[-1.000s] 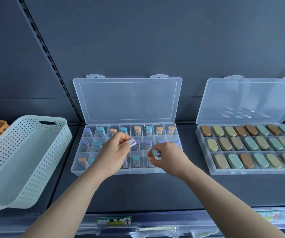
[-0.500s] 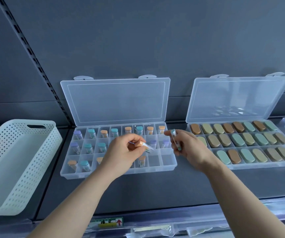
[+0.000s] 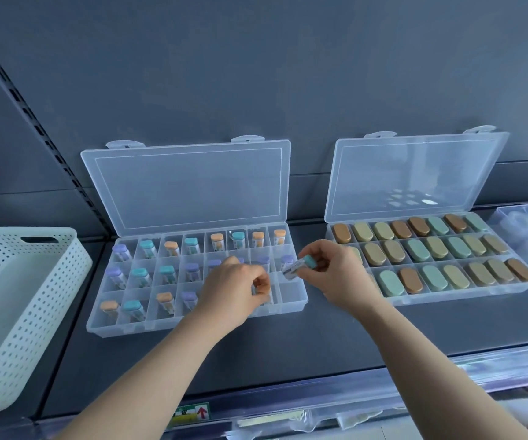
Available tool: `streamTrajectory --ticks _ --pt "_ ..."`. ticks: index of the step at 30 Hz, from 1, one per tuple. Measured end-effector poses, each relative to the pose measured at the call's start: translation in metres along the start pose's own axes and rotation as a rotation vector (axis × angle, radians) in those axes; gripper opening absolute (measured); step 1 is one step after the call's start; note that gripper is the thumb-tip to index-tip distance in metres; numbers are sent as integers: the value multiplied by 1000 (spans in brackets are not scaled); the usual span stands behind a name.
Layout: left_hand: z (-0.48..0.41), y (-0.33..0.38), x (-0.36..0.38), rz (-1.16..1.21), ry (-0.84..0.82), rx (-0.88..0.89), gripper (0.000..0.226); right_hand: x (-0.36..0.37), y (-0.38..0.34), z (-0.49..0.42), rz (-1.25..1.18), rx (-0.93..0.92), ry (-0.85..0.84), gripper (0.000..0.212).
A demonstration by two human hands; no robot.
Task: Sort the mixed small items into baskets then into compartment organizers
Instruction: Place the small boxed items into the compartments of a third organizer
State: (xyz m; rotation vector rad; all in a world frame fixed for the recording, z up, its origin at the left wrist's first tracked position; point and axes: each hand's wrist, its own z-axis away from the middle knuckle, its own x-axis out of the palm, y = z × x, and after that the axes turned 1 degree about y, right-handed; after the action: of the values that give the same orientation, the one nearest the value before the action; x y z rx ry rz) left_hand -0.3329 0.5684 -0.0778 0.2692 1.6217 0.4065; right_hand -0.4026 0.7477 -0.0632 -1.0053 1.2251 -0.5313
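under left hand (image 3: 230, 293), vial (image 3: 268, 298) half-hidden; right hand (image 3: 335, 276) grips teal vial (image 3: 300, 265).

Only one sign can be made out. A small white sticker (image 3: 192, 414) sits on the front edge of the dark grey shelf (image 3: 319, 341). It shows a red arrow pointing up beside a green and yellow patch. Its words are too small to read. The small clear vial with a teal cap (image 3: 299, 266), pinched in the right hand (image 3: 335, 274), has a paper label, too blurry to read.
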Motion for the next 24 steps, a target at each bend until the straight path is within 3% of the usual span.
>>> streamTrajectory --ticks 5,15,24 --pt "-1 2 3 -1 18 17 9 4 1 3 161 -64 -35 17" --pt "-7 3 2 46 -52 -25 11 3 1 3 246 -101 -32 17" --pt "-3 2 -3 46 -20 13 33 21 4 2 551 -147 -152 24"
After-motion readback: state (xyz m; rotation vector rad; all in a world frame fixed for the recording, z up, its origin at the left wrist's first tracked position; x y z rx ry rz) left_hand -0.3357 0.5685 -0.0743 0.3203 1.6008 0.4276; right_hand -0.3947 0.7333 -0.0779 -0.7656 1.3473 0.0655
